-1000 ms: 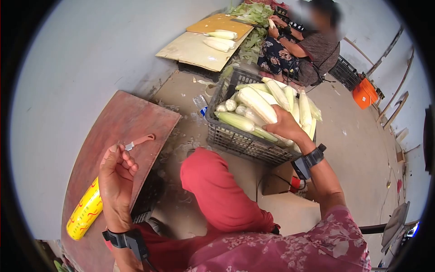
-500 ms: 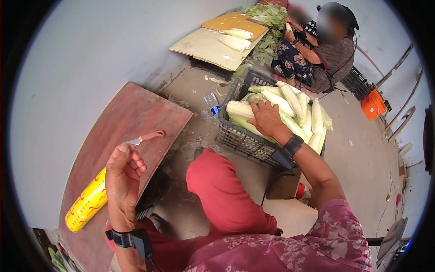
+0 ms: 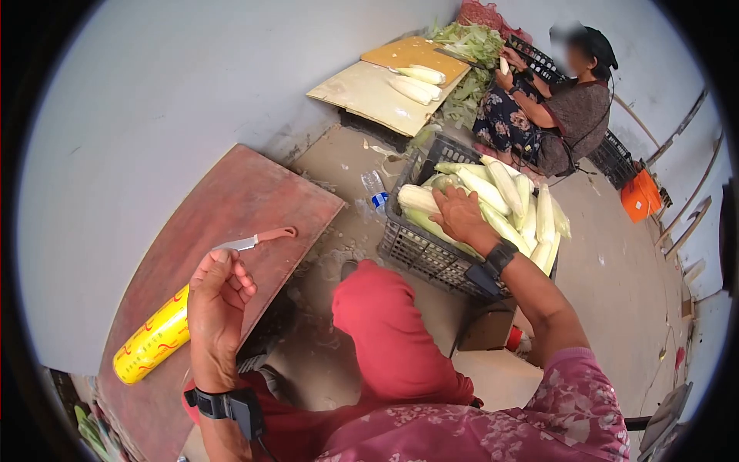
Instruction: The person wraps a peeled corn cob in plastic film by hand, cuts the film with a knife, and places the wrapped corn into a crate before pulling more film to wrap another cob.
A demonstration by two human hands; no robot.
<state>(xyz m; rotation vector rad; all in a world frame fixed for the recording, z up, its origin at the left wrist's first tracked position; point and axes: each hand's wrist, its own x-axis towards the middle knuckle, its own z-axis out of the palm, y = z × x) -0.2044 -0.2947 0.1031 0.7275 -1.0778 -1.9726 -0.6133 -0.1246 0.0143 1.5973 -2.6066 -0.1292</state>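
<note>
My right hand (image 3: 464,221) reaches into a black plastic crate (image 3: 419,250) full of corn. Its thumb and fingers lie around one end of a pale, husked ear of corn (image 3: 418,198), partly hidden under the palm. Over the red board, my left hand (image 3: 222,296) is raised with its fingers curled and the thumb against the index finger; nothing shows in it. Just beyond its fingertips a knife (image 3: 265,237) with a reddish handle lies on the board. A yellow printed roll (image 3: 154,339) rests beside my left wrist.
The red board (image 3: 254,185) runs along the wall. Farther off, several ears lie on a pale board (image 3: 362,96) near piled husks (image 3: 473,46). Another person (image 3: 570,115) sits there holding an ear. A water bottle (image 3: 375,189), orange bucket (image 3: 640,196) and cardboard box (image 3: 496,373) stand around.
The whole view has shifted slightly, with the scene moving right and down. My right hand stays on the same ear, and my left hand keeps its curled pose. The other person's head has turned.
</note>
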